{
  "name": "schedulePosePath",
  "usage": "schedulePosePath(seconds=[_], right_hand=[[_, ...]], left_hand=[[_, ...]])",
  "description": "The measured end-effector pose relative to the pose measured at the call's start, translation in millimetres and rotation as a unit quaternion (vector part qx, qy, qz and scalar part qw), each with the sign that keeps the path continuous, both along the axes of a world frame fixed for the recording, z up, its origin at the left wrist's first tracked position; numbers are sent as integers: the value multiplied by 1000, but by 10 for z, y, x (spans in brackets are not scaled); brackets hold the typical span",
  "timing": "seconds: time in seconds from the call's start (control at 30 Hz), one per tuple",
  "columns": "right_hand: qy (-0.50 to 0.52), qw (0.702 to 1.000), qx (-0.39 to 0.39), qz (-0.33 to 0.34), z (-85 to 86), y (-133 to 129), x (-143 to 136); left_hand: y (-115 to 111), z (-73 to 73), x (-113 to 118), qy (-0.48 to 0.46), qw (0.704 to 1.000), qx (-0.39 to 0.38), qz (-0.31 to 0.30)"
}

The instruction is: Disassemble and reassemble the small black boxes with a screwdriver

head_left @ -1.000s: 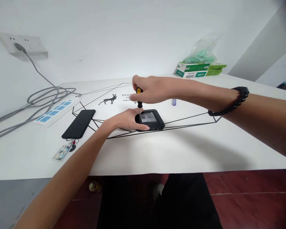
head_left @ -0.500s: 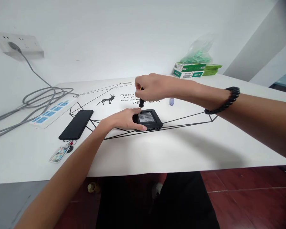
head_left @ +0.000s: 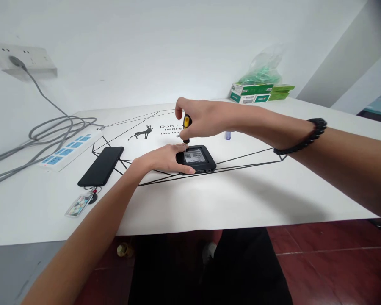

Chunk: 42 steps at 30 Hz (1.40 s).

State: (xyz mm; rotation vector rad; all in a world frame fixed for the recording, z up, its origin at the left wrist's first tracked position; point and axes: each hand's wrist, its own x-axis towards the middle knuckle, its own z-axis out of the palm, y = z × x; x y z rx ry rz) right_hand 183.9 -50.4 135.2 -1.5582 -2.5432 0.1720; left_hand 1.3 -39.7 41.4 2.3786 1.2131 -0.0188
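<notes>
A small black box-shaped device [head_left: 211,157] lies on the white table, with a printed label [head_left: 195,156] in its recessed face. Wrapped around its left side, my left hand [head_left: 169,159] grips it, thumb along the near edge. My right hand [head_left: 201,118] is closed around the black and yellow handle of a screwdriver [head_left: 187,123]. The screwdriver stands nearly upright, its thin shaft reaching down to the left part of the device beside the label. Whether a screw sits under the tip is too small to tell.
Left of my hands lie a black phone [head_left: 101,166] with a keychain [head_left: 79,205] and a power strip [head_left: 66,150] with looped grey cable [head_left: 52,127]. A small purple translucent object [head_left: 227,135] is behind my right wrist. Green-and-white boxes [head_left: 252,90] under a plastic bag [head_left: 266,67] stand at the back.
My right hand has turned and its fingers have shifted on the screwdriver, so more of the yellow handle shows. My left hand and the device have stayed in place.
</notes>
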Motion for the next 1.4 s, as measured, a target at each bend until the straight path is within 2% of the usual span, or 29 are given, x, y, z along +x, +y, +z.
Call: schedulePosePath(seconds=[0.3,0.43,0.63,0.77,0.93,1.03,1.13,1.2,1.33,1.4], right_hand=[[16,999,-32,5,33,-99,-32],[33,999,-1,-4,12,-136,-16],[123,989,60,-56,22,-177,130],[161,982,73,-63,30,-206,210],[156,977,85,-120,80,-272,342],[123,977,78,-157,93,-303,463],[91,980,80,-157,53,-311,553],[78,983,82,-148,8,-304,584],[56,985,93,-131,-76,-274,597],[52,987,91,-125,-108,-264,590]], left_hand=[[-7,55,-26,5,1000,9,0],[15,116,-97,2,1000,16,-11],[37,125,-126,-131,990,52,-27],[40,113,-84,-189,981,47,3],[105,158,-198,-152,986,49,42],[164,153,-312,-85,994,53,46],[179,126,-353,-22,997,63,46],[153,102,-312,-18,995,87,47],[46,5,-99,-95,983,154,42],[-6,-75,24,-100,985,141,18]])
